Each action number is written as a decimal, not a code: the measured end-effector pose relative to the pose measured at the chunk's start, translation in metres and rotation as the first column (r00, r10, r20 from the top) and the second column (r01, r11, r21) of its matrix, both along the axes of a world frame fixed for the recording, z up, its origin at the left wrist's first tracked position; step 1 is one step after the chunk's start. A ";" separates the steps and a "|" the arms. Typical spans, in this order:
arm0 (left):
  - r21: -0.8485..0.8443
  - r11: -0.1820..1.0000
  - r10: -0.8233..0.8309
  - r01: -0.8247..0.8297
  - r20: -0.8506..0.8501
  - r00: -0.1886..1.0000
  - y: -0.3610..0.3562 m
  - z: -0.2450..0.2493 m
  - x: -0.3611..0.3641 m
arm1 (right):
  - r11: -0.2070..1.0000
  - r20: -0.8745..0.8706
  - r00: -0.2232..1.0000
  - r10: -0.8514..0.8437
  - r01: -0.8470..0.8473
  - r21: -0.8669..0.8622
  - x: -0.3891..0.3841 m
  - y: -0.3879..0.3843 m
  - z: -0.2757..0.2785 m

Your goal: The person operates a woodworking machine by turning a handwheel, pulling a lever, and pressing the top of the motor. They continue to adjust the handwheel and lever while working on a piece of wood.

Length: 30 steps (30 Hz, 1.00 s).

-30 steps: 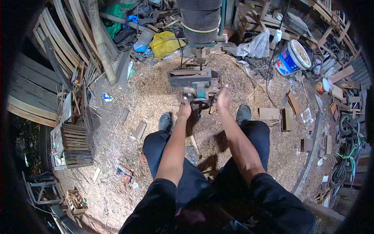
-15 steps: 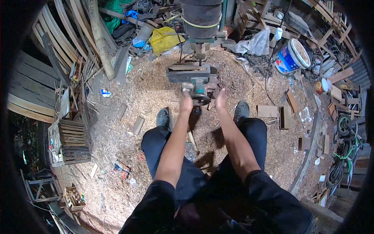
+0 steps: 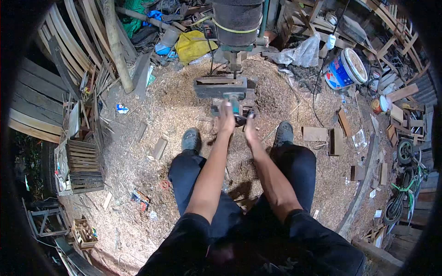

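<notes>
A handwheel (image 3: 240,120) with a dark rim sits at the near end of a machine's green screw housing (image 3: 234,102). My left hand (image 3: 226,120) lies against the wheel's left side, fingers stretched forward and slightly blurred. On the right, my right hand (image 3: 251,130) has its fingertips at the rim, by a dark knob (image 3: 251,112); its fingers look closed there, though partly hidden. Beyond the wheel, a dark vise-like block (image 3: 216,92) bears a strip of wood (image 3: 218,80). A vertical tool bit (image 3: 235,73) comes down just behind it.
A dark cylindrical machine body (image 3: 237,27) stands above the block. Wood shavings cover the floor (image 3: 138,175). A blue and white bucket (image 3: 340,71), wood offcuts (image 3: 315,134) and a small green bike (image 3: 407,184) are at right. Curved planks (image 3: 69,41) lean at left.
My left hand has moved right and forward onto the wheel. My right hand has come left and back to the rim. The view has shifted slightly.
</notes>
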State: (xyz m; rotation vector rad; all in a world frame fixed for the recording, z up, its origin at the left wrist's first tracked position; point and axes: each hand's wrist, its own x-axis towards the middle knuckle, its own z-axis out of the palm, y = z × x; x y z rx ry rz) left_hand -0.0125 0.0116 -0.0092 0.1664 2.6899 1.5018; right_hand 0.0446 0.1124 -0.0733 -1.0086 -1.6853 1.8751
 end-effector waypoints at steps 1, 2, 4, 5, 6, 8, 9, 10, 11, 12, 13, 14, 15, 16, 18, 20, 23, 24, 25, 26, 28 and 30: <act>-0.138 0.989 -0.060 0.048 -0.083 0.995 0.000 -0.005 0.005 | 0.995 -0.050 0.996 0.071 -0.075 -0.065 0.011 0.003 0.008; -0.269 0.960 -0.125 0.078 -0.160 0.979 0.003 -0.007 0.005 | 0.981 -0.106 0.984 0.143 -0.156 -0.120 0.020 0.012 0.019; -0.220 0.975 0.085 -0.006 0.350 0.933 -0.009 -0.067 -0.017 | 0.918 -0.243 0.966 0.086 -0.172 -0.356 0.031 0.013 0.100; -0.211 0.975 0.178 -0.066 0.575 0.798 -0.022 -0.088 -0.024 | 0.946 -0.215 0.971 0.109 -0.168 -0.277 0.022 0.017 0.098; -0.242 0.970 0.116 0.024 0.550 0.827 -0.029 -0.059 -0.024 | 0.970 -0.199 0.972 0.125 -0.163 -0.183 0.006 0.031 0.094; -0.131 0.989 0.103 -0.062 0.331 0.938 -0.021 -0.028 -0.018 | 0.986 -0.198 0.978 0.064 -0.093 -0.140 0.004 0.030 0.116; -0.072 0.993 0.102 -0.089 0.210 0.972 -0.016 -0.019 -0.018 | 0.992 -0.102 0.990 0.098 -0.106 -0.075 0.003 0.029 0.113; 0.001 1.000 0.028 -0.029 0.295 0.955 -0.012 -0.018 -0.025 | 0.992 -0.003 0.992 0.124 -0.124 -0.011 0.001 0.029 0.101; -0.104 0.994 -0.009 0.021 0.121 0.993 -0.006 -0.022 -0.021 | 0.975 0.119 0.969 0.219 -0.221 0.001 0.004 0.024 0.086; -0.088 0.992 -0.086 0.090 0.052 0.995 -0.007 -0.013 -0.010 | 0.946 0.235 0.920 0.314 -0.325 0.008 0.007 0.020 0.067; -0.071 0.985 -0.160 0.158 -0.019 0.987 -0.008 -0.001 0.000 | 0.804 0.237 0.850 0.470 -0.523 0.282 0.003 0.020 0.010; -0.041 0.987 -0.154 0.153 -0.021 0.988 -0.009 0.001 0.005 | 0.834 0.243 0.867 0.435 -0.490 0.252 0.005 0.017 0.015; -0.010 0.989 -0.146 0.145 -0.025 0.989 -0.009 0.001 0.007 | 0.861 0.251 0.881 0.401 -0.456 0.225 0.006 0.015 0.013; 0.019 0.991 -0.132 0.133 -0.032 0.991 -0.010 0.002 0.006 | 0.866 0.259 0.877 0.406 -0.459 0.199 0.006 0.016 0.011; 0.054 0.986 -0.153 0.155 -0.043 0.987 -0.013 0.002 0.002 | 0.876 0.268 0.872 0.410 -0.458 0.148 0.001 0.020 0.008; 0.002 0.974 -0.223 0.227 -0.161 0.961 -0.015 -0.032 -0.009 | 0.947 0.137 0.951 0.277 -0.294 0.125 0.015 0.004 0.042; -0.012 0.993 -0.114 0.115 0.056 0.992 -0.002 -0.001 -0.009 | 0.979 0.054 0.986 0.155 -0.146 -0.144 0.007 0.003 0.022; -0.133 0.987 -0.077 0.095 0.132 0.988 0.004 0.015 -0.006 | 0.948 0.069 0.984 0.163 -0.137 -0.288 0.007 0.001 0.014; -0.183 0.983 0.029 -0.030 -0.011 1.000 0.011 0.005 -0.003 | 0.897 0.084 0.981 0.172 -0.121 -0.426 0.006 -0.001 0.003; -0.212 0.964 0.126 -0.158 -0.159 0.979 0.020 -0.009 0.001 | 0.809 0.032 0.976 0.216 -0.161 -0.565 0.000 0.006 -0.049; -0.056 0.973 0.194 -0.222 -0.312 0.930 0.019 -0.018 0.005 | 0.950 0.091 0.992 0.088 -0.056 -0.308 -0.019 0.001 -0.093; 0.235 0.963 0.094 -0.129 0.155 0.984 -0.002 -0.092 -0.021 | 0.978 0.320 0.946 0.045 -0.108 0.180 -0.013 -0.010 0.000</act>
